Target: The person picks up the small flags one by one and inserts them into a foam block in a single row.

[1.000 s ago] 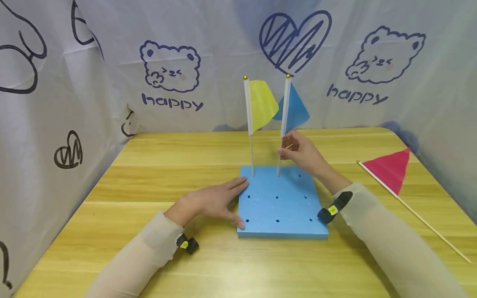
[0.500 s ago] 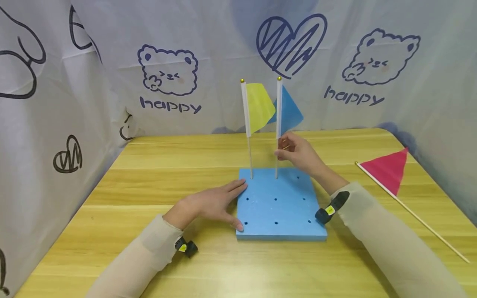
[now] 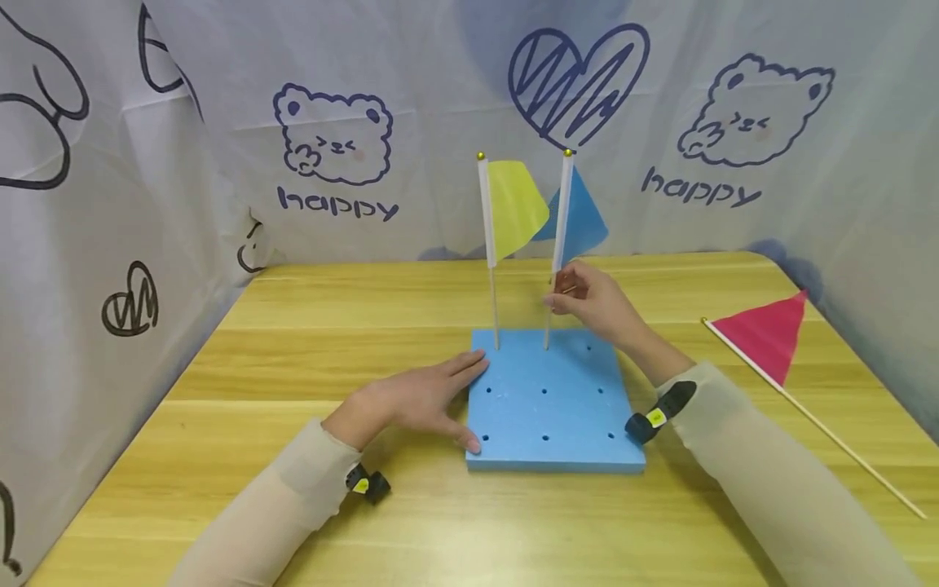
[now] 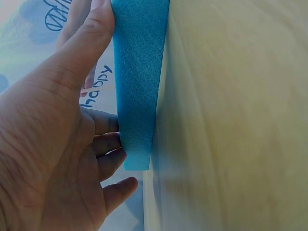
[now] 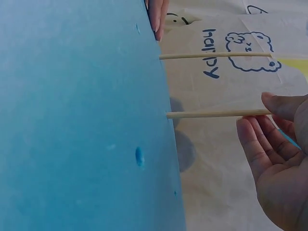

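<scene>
The blue foam block (image 3: 553,399) lay on the wooden surface (image 3: 330,326) and served as the landmark. The left hand (image 3: 411,399) rested flat against the block's left edge, fingers (image 4: 103,29) straight and released, steadying it. At the block's far edge the yellow flag (image 3: 513,204) stood in the far-left hole, and just beside it the blue flag (image 3: 579,212) stood in the far-middle hole, its stick leaning slightly. The right hand (image 3: 594,302) pinched the blue flag's stick (image 5: 216,114) above the block, thumb and fingers closed on it. The step in hand looked like seating the blue flag in its hole. The next move probably called for pressing the stick straight down until upright, then letting go. The red flag (image 3: 763,334) lay flat on the surface, well to the right of the block.
</scene>
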`<state>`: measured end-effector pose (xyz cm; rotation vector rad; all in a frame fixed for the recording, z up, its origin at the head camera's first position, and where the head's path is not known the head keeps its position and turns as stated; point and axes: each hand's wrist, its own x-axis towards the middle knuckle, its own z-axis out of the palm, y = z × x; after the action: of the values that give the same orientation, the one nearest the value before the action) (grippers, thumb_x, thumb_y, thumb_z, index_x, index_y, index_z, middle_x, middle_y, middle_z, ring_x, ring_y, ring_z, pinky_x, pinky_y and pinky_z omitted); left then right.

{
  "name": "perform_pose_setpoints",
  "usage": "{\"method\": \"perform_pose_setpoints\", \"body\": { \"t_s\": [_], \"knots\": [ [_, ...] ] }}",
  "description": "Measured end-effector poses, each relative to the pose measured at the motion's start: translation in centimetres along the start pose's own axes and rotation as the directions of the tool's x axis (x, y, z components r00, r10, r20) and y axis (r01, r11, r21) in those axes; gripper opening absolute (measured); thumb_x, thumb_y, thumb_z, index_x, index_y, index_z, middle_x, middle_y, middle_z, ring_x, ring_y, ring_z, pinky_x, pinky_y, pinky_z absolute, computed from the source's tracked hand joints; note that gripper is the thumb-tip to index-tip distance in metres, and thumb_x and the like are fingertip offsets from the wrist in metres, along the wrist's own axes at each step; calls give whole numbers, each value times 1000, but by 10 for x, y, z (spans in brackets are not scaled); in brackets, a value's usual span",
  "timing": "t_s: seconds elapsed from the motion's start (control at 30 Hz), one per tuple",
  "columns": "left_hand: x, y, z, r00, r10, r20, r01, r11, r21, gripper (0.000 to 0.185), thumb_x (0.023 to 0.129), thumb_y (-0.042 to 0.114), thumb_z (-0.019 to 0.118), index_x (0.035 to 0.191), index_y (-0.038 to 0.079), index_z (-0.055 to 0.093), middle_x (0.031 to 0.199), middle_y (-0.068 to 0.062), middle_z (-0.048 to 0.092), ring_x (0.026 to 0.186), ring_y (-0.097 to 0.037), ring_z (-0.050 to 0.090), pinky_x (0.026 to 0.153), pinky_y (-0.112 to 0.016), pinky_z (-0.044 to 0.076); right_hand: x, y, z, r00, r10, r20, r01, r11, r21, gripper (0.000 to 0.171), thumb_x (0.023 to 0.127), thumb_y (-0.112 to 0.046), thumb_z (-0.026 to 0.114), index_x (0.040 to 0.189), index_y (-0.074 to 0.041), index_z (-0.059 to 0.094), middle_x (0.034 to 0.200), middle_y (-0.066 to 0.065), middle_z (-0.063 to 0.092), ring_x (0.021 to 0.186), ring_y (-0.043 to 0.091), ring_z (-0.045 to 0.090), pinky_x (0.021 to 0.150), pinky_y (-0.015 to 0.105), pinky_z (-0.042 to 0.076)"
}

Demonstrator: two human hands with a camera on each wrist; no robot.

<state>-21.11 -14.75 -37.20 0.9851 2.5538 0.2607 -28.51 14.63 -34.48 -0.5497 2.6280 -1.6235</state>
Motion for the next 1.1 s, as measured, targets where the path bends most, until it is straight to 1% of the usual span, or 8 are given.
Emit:
{"method": "perform_pose_setpoints", "body": {
  "t_s": [0.2,0.33,0.5,0.6,0.8,0.93,1.1],
  "knots": [
    [0,1,-1,1000,3,-3,-3,1000,5,124,68,86,55,159,20,2,164,4,-5,148,-19,13,112,-40,30,-4,1,-5,1000,-8,-6,8,999,-33,28,94,-17,69,114,-2,57,108,13,62,97,27,64,87,48,53],
    [0,0,0,1000,-1,0,1,1000,10,124,68,86,55,159,21,2,164,4,-5,148,-19,12,112,-40,30,-8,3,-10,1000,-9,-9,8,999,-36,29,94,-16,68,117,-2,57,108,13,63,97,27,63,88,47,53],
    [0,0,0,1000,5,-4,-5,1000,10,124,69,86,55,159,20,2,164,4,-5,148,-19,12,113,-40,30,-13,5,-18,1000,-14,-13,12,994,-107,34,95,-26,68,119,-4,56,111,12,64,101,26,62,88,42,52],
    [1,-1,0,1000,6,-8,-6,1000,14,123,69,86,54,159,20,2,164,4,-5,148,-19,12,113,-40,30,-18,6,-25,1000,-22,-18,19,989,-147,37,95,-31,67,120,-5,56,111,11,65,104,26,62,89,43,51],
    [1,0,0,1000,1,-5,-1,1000,18,124,68,87,53,159,21,2,164,5,-5,148,-18,12,113,-40,30,-30,9,-38,999,-31,-26,26,981,-190,40,95,-34,67,120,-6,56,113,11,64,107,27,61,91,46,50],
    [0,0,0,1000,2,-1,-2,1000,9,124,68,86,54,159,20,2,164,4,-5,148,-19,12,112,-40,30,-40,13,-48,999,-13,-39,4,973,-230,41,94,-36,66,122,-8,56,114,9,64,108,25,60,91,46,50],
    [-1,0,0,1000,4,-2,-4,1000,14,123,69,86,55,159,20,2,164,3,-5,147,-20,14,112,-40,31,-54,16,-63,999,-8,-44,-3,966,-257,43,95,-34,66,126,-6,55,116,11,62,109,25,59,93,46,49]
  ]
}}
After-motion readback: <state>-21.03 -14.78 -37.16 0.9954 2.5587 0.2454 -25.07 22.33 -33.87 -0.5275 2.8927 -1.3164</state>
